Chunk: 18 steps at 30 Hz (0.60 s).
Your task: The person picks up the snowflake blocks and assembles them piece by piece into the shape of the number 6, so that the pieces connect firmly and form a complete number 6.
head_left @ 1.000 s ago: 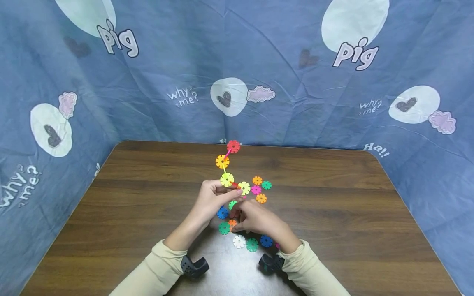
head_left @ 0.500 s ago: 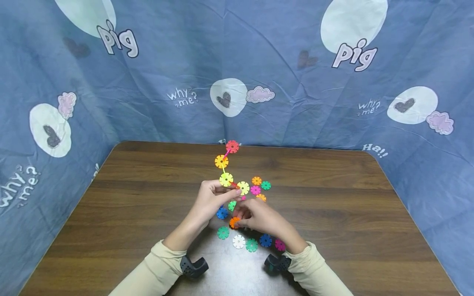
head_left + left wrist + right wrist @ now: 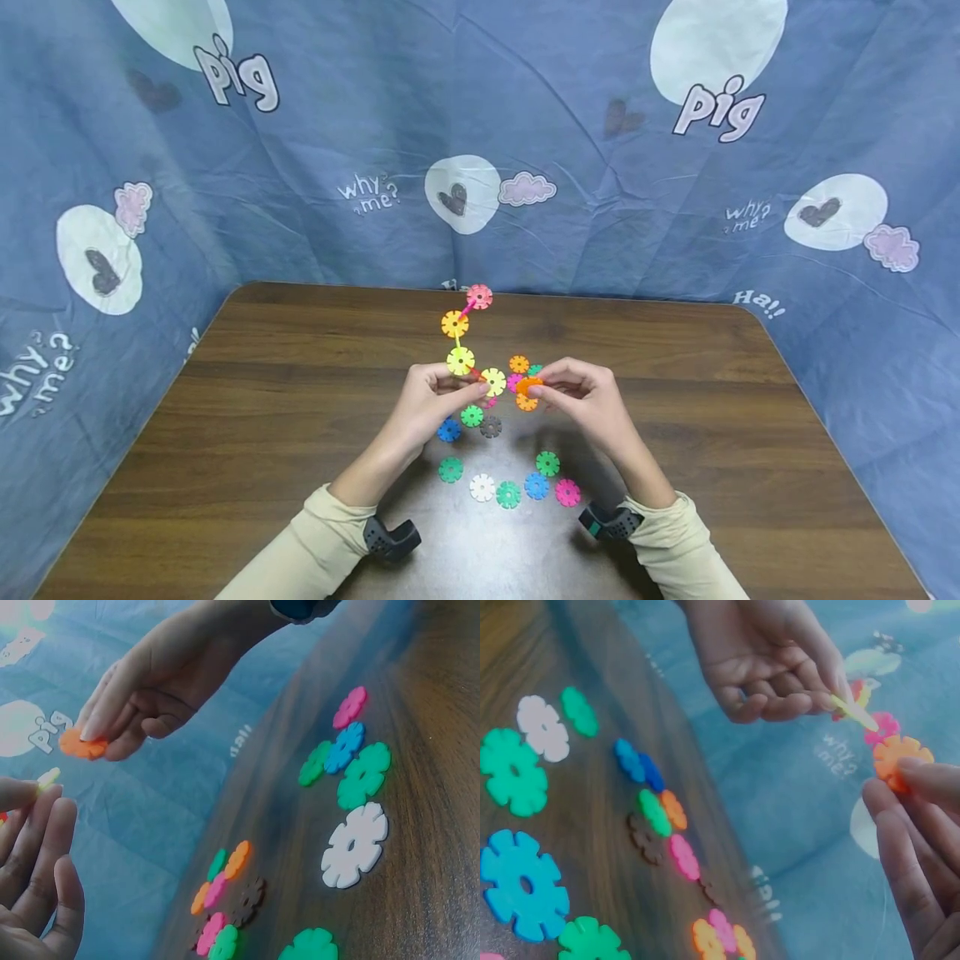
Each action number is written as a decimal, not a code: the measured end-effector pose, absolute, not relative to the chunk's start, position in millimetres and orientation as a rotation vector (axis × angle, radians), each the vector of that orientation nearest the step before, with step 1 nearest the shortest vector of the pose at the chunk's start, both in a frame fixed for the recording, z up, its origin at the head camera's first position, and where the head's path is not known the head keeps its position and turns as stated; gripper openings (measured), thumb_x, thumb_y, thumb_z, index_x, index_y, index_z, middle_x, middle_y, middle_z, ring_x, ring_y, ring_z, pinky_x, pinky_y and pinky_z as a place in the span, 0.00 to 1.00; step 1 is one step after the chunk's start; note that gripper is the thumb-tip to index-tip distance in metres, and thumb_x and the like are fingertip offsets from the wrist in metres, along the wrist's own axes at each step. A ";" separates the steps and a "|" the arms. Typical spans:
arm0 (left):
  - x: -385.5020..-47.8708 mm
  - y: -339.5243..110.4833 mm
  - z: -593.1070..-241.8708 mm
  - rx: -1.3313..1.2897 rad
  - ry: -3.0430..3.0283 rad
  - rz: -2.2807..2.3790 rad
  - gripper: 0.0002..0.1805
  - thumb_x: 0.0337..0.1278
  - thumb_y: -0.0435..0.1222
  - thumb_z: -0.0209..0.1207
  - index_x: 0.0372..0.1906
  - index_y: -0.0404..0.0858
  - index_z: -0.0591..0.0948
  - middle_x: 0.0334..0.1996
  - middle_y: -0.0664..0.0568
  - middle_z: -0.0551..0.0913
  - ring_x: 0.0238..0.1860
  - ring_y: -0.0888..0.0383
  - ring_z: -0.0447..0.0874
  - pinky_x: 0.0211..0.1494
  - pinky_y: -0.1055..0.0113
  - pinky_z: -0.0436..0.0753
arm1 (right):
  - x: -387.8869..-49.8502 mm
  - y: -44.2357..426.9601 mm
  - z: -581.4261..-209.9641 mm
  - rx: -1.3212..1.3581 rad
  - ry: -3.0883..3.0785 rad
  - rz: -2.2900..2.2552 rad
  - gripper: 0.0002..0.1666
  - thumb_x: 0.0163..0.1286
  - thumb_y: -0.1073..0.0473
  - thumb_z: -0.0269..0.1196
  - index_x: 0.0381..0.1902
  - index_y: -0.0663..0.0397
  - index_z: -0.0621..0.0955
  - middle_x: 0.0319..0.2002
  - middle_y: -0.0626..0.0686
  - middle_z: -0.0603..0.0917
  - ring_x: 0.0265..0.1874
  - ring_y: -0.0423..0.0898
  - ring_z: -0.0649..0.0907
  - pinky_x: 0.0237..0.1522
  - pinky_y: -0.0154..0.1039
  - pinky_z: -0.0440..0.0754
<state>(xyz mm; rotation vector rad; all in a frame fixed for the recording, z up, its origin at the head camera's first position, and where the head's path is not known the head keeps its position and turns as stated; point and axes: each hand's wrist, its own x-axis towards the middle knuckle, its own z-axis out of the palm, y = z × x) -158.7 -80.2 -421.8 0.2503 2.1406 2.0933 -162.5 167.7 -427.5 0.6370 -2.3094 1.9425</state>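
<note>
My left hand (image 3: 427,404) pinches the near end of a chain of notched snowflake discs, held up above the table. A yellow snowflake disc (image 3: 493,382) sits at that end; another yellow disc (image 3: 461,361), a yellow-orange disc (image 3: 454,323) and a pinkish-red disc (image 3: 479,297) follow, joined by discs seen edge-on. Between thumb and fingertips, my right hand (image 3: 592,404) holds an orange snowflake disc (image 3: 901,757), raised level with the chain's end. In the left wrist view a gap separates this orange disc (image 3: 82,745) from the yellow one (image 3: 49,778).
Loose discs lie on the wooden table (image 3: 262,433): a white one (image 3: 482,487), a pink one (image 3: 567,492), a brown one (image 3: 491,427), blue ones and several green ones. Behind the hands is a small cluster with an orange disc (image 3: 519,364). A blue printed cloth (image 3: 337,250) hangs behind.
My right hand has picked up the orange disc from the table and carried it up and to the right, beside the chain. My left hand with the chain has barely moved.
</note>
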 end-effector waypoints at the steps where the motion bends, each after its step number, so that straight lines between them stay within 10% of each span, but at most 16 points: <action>1: -158.8 -80.0 -421.7 0.251 2.144 2.088 0.12 0.60 0.32 0.70 0.43 0.27 0.87 0.35 0.43 0.93 0.35 0.56 0.94 0.47 0.56 0.91 | -162.5 168.9 -426.5 0.630 -2.289 1.950 0.07 0.63 0.72 0.72 0.40 0.65 0.85 0.33 0.44 0.92 0.28 0.39 0.89 0.32 0.46 0.90; 18: -157.5 -77.1 -420.1 0.385 2.103 2.039 0.10 0.61 0.30 0.68 0.42 0.25 0.87 0.34 0.40 0.92 0.34 0.52 0.93 0.42 0.65 0.90 | -160.1 162.8 -428.1 0.761 -2.188 1.930 0.04 0.63 0.75 0.70 0.37 0.69 0.87 0.34 0.53 0.92 0.29 0.37 0.89 0.32 0.35 0.89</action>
